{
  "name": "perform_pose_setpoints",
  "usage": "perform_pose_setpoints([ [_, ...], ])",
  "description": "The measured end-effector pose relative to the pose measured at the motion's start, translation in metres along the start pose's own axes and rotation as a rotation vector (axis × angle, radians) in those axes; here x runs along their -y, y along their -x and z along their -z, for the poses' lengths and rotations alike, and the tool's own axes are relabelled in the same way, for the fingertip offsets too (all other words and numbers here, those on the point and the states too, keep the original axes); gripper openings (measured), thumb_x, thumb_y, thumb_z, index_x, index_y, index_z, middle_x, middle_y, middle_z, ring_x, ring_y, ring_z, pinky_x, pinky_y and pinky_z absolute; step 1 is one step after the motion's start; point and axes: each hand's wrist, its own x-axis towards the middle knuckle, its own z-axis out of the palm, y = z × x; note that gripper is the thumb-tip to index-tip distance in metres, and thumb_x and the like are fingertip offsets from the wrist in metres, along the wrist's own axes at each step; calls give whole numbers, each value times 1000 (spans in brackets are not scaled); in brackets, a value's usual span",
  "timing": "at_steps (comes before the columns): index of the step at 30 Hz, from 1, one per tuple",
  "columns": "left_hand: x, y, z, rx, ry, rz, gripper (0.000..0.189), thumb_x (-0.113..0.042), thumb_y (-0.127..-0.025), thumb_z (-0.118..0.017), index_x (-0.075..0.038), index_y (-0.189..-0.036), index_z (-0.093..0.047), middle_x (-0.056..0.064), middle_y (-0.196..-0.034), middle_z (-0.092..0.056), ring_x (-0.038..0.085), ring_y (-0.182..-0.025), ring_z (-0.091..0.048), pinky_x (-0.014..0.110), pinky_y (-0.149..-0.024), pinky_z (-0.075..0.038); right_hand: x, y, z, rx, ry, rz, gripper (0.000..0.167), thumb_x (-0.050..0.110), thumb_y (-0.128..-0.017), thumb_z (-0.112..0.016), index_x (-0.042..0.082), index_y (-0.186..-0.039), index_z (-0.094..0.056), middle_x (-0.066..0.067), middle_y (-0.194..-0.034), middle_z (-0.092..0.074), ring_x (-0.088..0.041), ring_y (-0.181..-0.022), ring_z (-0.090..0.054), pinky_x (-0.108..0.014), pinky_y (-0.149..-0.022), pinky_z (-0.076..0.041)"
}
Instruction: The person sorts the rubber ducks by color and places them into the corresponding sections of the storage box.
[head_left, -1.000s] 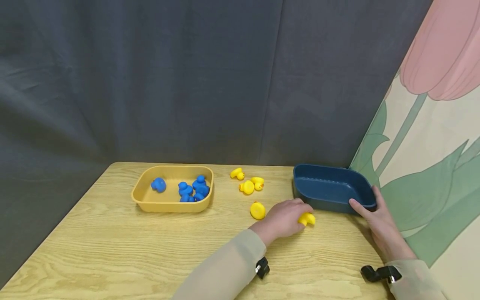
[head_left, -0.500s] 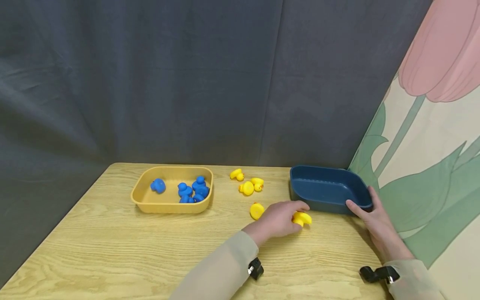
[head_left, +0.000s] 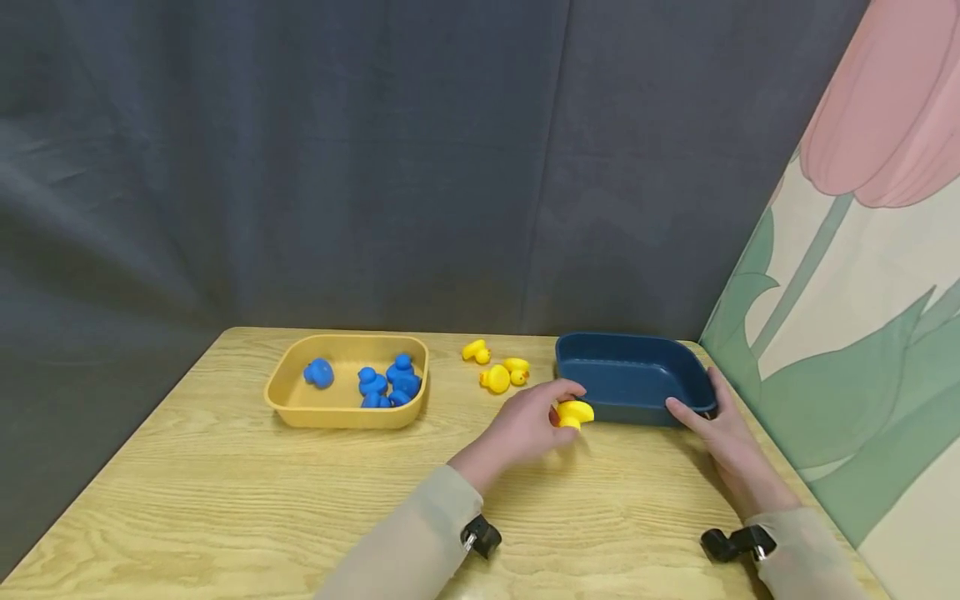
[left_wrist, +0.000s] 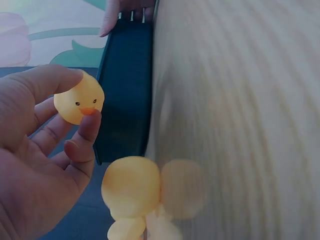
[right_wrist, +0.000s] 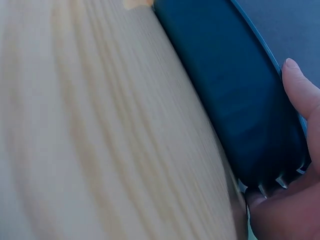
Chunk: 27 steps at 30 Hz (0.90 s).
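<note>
My left hand [head_left: 521, 425] pinches a yellow rubber duck [head_left: 576, 412] just in front of the dark blue bin [head_left: 618, 377]. In the left wrist view this duck [left_wrist: 79, 100] faces the camera between thumb and fingers, up near the rim. Another yellow duck [left_wrist: 131, 185] is on the table close below that hand; the hand hides it in the head view. My right hand [head_left: 731, 446] grips the bin's right end, with the thumb over the rim and the fingers on the end wall, as the right wrist view also shows.
Left on the table, a yellow bin [head_left: 341, 417] contains several blue ducks [head_left: 371, 381]. Between the bins lie three yellow ducks [head_left: 497, 378]. A grey curtain [head_left: 375, 167] hangs behind the table, and a wall with a painted flower [head_left: 847, 333] borders the right side.
The blue bin has slid left along the table with my right hand on it. My left hand has moved left with its duck and raised it, now covering the nearest loose duck.
</note>
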Motion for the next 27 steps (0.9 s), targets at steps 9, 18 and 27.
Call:
perform_pose_setpoints([
  [9, 1, -2, 12, -137, 36, 13, 52, -19, -99, -87, -21, -147, -67, -7, -134, -74, 10, -94, -61, 22, -80, -54, 7, -3, -15, 16, 48, -32, 110, 29, -110, -72, 21, -176, 16, -10, -183, 19, -36, -167, 17, -59, -134, 4],
  [18, -1, -21, 16, -247, -12, 47, 52, -22, -101, -85, -24, -149, -65, -8, -138, -71, 15, -107, -58, 25, -86, -54, 7, -2, -21, -11, 65, -38, 111, 35, -110, -73, 19, -177, 15, -12, -183, 18, -42, -167, 12, -65, -133, -1],
  [27, 0, -39, 3, -289, -78, 111, 47, -28, -101, -85, -29, -145, -68, -10, -137, -71, 18, -123, -51, 28, -91, -53, 5, -1, -21, -13, 69, -49, 111, 36, -110, -72, 21, -177, 15, -12, -183, 18, -43, -167, 12, -67, -132, -2],
])
